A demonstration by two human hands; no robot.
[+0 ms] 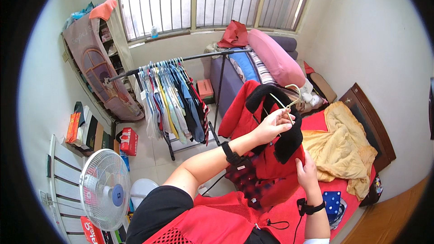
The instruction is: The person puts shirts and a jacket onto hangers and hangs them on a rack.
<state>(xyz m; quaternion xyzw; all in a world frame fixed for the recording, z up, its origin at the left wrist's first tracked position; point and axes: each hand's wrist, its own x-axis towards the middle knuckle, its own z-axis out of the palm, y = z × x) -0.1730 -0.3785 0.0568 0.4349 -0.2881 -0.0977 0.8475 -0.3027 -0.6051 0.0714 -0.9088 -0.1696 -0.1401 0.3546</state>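
A red jacket (pixel 239 110) with a black fleecy collar (pixel 288 143) hangs in front of me, above the bed. My left hand (pixel 273 127) pinches a pale thin hanger (pixel 289 105) near its neck, with the hook pointing up and away. Part of the hanger sits inside the jacket's collar opening. Lower and to the right, my right hand (pixel 308 171) grips the red edge of the jacket beside the collar. Dark plaid cloth (pixel 246 176) shows under my left forearm, at the jacket's inside.
To the left, a black clothes rack (pixel 203 55) carries several garments (pixel 174 99) on hangers. A white fan (pixel 105 190) stands at the lower left. Yellow bedding (pixel 346 149) lies on the red-covered bed at right. Beyond it rests a pink bolster (pixel 275 58). A covered shelf (pixel 97 70) stands far left.
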